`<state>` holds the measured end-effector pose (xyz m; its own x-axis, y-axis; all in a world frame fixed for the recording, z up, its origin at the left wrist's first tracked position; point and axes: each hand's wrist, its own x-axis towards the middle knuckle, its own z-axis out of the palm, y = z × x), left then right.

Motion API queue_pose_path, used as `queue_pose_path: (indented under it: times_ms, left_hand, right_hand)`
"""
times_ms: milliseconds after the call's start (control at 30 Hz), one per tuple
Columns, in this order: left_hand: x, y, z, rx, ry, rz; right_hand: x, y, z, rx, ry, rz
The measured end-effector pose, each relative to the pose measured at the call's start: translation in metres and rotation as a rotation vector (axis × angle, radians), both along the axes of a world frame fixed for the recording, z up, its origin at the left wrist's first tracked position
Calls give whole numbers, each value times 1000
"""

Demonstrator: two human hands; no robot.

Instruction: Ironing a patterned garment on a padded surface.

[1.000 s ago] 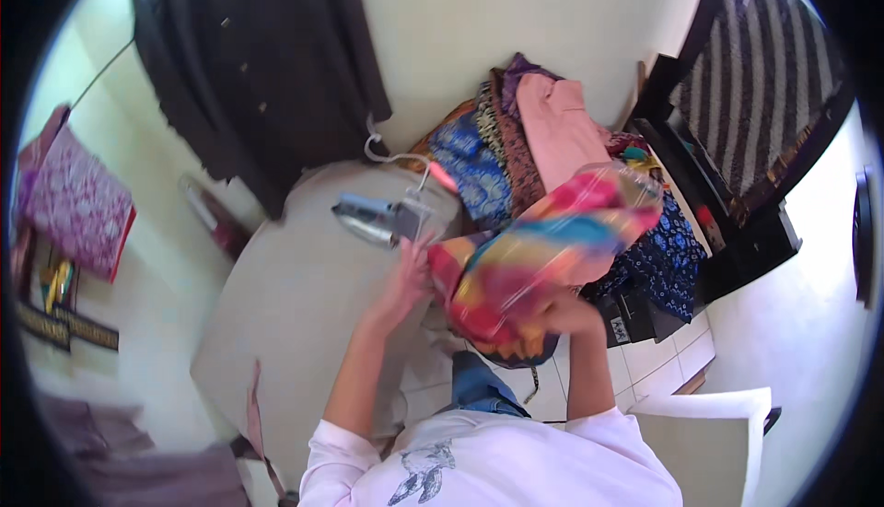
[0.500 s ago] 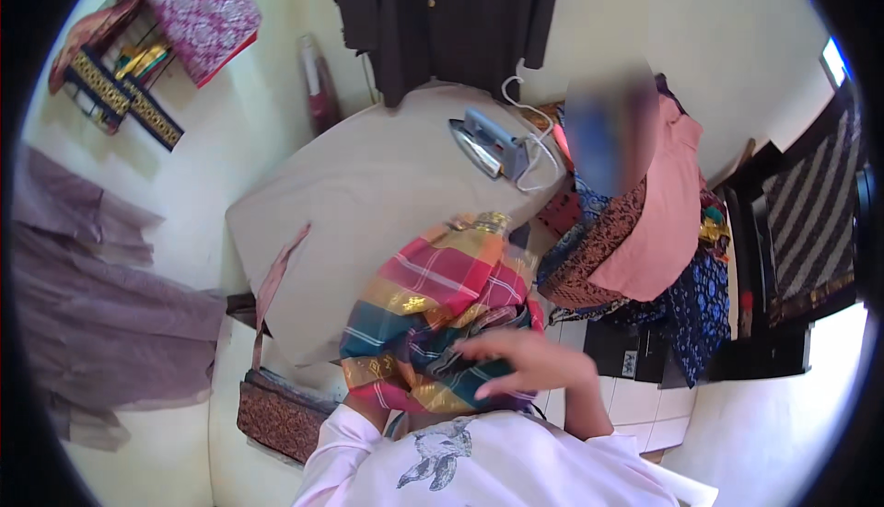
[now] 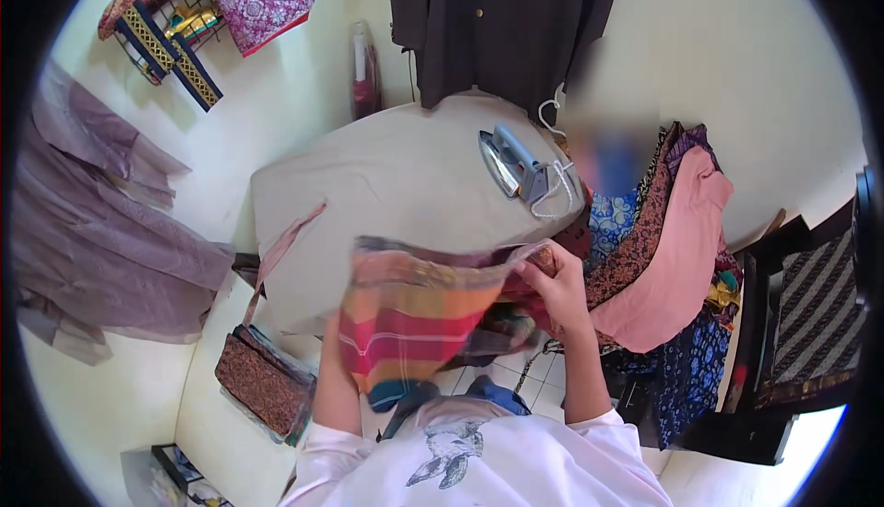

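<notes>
A plaid cloth (image 3: 414, 314) in red, yellow, orange and teal hangs before me over the near edge of the ironing surface (image 3: 368, 175). My right hand (image 3: 557, 291) pinches its upper right edge, thumb on top. My left forearm runs up behind the cloth's left side, and the cloth hides that hand and its fingers. Part of the cloth is blurred by motion, and its lower folds hang loose near my waist. A grey-blue iron (image 3: 516, 164) rests toward the far right of the covered surface, its white cord (image 3: 552, 196) looped beside it.
Right of the surface, patterned cloths and a pink garment (image 3: 686, 249) hang in a heap. A dark jacket (image 3: 497, 28) hangs on the far wall, and a sheer mauve garment (image 3: 110, 221) at left. A brown patterned bag (image 3: 262, 378) hangs by a strap at lower left.
The plaid cloth went from a bunched heap to being spread and lifted. My right hand moved up and to the right and closed on its edge. The view has shifted.
</notes>
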<state>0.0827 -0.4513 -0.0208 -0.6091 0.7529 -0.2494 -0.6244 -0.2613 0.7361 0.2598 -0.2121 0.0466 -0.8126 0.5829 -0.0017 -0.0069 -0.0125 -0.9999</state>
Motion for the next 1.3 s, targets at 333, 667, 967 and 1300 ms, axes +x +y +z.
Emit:
queue_pose_path:
  times_ms: [333,667,967,1300]
  left_hand:
    - [105,20,28,-128,626,373]
    - [79,-3,59,-409,1112,378]
    - [91,16,123,-972,1857,-351]
    - [58,-49,166,-612,1335,225]
  right_hand:
    - [6,-9,28,123,-32,269]
    - [-7,66,50,1129,-322,884]
    - [-27,143,77,948,-484,743]
    - [-7,176,111,792,-173,750]
